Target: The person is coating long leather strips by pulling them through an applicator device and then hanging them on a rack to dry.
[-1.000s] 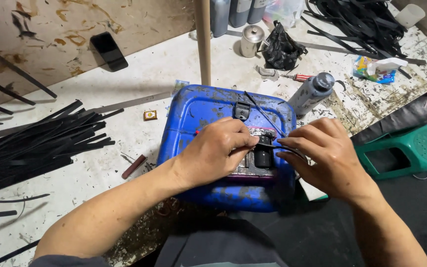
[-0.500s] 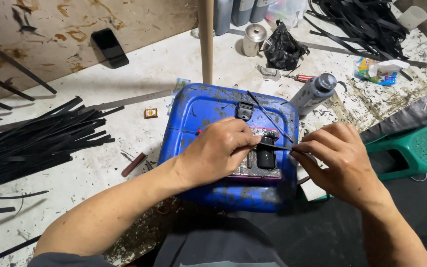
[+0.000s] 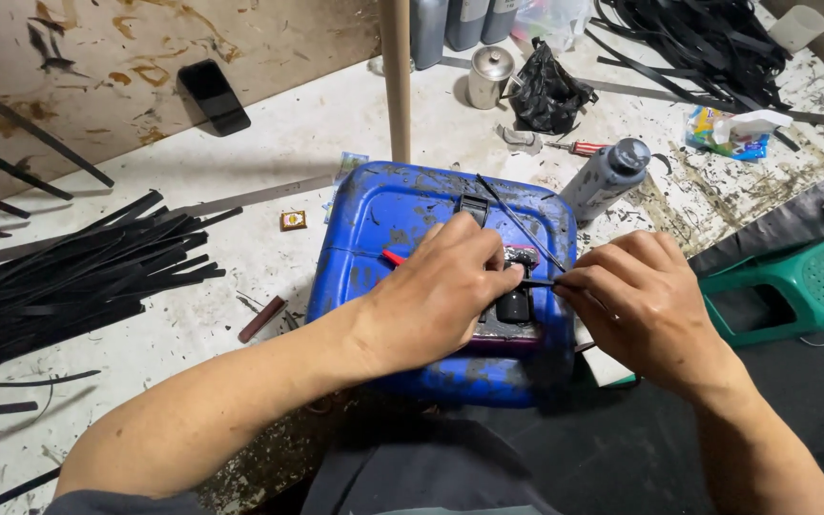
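Thin black strap (image 3: 538, 283): my right hand (image 3: 646, 310) pinches its end; my left hand (image 3: 441, 286) clamps the buckle piece (image 3: 515, 303) steady on the blue can (image 3: 402, 215); better pull straight, evenly.

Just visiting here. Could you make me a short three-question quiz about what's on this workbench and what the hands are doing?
1. True or false: both hands work on top of the blue container.
2. What does the right hand pinch? A) a thin black strip B) a screwdriver C) a phone
3. Fill in: the big pile of black strips lies to the ____ of the left hand.

Key: 1 true; 2 A; 3 left
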